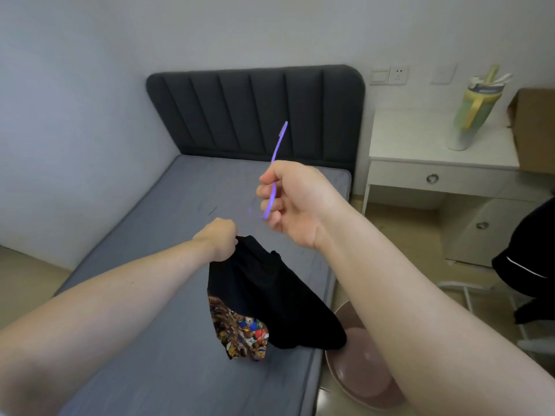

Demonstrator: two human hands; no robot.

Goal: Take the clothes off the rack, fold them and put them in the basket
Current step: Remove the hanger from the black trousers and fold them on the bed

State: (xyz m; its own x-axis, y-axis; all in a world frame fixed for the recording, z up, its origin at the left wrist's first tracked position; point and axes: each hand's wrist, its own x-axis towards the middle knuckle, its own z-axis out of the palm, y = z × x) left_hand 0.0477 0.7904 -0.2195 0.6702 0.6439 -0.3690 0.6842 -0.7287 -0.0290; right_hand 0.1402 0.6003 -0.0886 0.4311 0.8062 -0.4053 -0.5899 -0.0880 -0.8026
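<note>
Left hand (217, 240) clenches the top of a black garment (264, 292) dangling beneath it over the bed (144, 295); up-right, the right hand (291, 202) pinches a bare purple hanger (277, 148). Shedding the hanger and spreading the cloth on the open mattress leftward looks wise. The basket (360, 382) sits beyond the bed's edge, under the right forearm.

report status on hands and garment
Left hand grips black garment over bed. Right hand holds purple hanger. Pink basket on floor beside bed, nothing in the way.
</note>
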